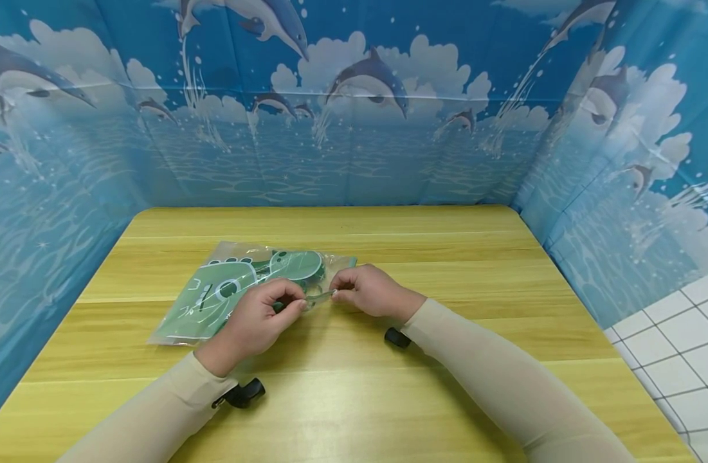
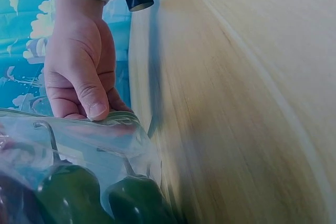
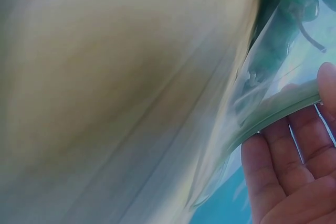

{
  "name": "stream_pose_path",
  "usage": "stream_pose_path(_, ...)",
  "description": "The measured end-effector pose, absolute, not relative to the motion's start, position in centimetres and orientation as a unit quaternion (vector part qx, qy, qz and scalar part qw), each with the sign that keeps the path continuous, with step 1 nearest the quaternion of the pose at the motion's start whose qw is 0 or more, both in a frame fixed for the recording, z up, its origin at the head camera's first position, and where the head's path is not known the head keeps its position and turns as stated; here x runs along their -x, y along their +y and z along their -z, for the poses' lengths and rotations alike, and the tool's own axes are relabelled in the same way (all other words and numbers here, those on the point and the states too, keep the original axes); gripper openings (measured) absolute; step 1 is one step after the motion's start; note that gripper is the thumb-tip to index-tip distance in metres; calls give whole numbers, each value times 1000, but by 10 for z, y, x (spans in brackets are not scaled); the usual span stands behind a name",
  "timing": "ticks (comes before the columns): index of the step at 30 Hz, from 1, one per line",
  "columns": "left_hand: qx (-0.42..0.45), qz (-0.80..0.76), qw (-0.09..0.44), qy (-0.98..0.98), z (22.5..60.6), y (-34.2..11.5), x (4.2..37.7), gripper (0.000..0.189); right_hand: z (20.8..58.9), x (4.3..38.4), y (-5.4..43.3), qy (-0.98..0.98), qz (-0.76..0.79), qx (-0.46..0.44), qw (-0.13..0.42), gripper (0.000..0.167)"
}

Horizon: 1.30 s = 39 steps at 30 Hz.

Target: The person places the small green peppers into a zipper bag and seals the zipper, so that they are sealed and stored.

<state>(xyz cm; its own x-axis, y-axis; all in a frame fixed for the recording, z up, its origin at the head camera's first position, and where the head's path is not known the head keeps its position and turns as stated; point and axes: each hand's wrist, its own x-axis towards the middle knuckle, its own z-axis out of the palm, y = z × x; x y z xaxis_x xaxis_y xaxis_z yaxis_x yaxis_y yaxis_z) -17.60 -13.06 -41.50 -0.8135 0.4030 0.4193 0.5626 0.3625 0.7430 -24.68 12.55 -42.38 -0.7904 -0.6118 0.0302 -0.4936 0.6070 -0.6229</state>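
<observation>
A clear zip bag [image 1: 200, 308] with a green cartoon dinosaur print lies on the table, left of centre. Its near right edge is pinched by my left hand [image 1: 261, 321] between thumb and fingers. A short way to the right, my right hand [image 1: 373, 292] grips the same edge in its fingertips, the strip stretched between the two. The right wrist view shows the green zip strip [image 3: 286, 107] curving across the fingers [image 3: 278, 156]. Green peppers [image 2: 73, 190] with long stems are inside the bag, beside something dark [image 2: 16, 200] partly cut off in the left wrist view.
The yellow wood-grain table [image 1: 446, 399] extends around the bag. A blue dolphin-print curtain [image 1: 354, 161] hangs along its back and sides. White tiles [image 1: 678, 334] show at the right. Small black devices [image 1: 246, 393] sit at both wrists.
</observation>
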Motion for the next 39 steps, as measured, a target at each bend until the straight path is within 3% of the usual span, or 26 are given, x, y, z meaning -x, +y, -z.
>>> stream_pose_path(39,308,480,91,-817,411,-130,176,13,428,257,135,900,315,284,102,7)
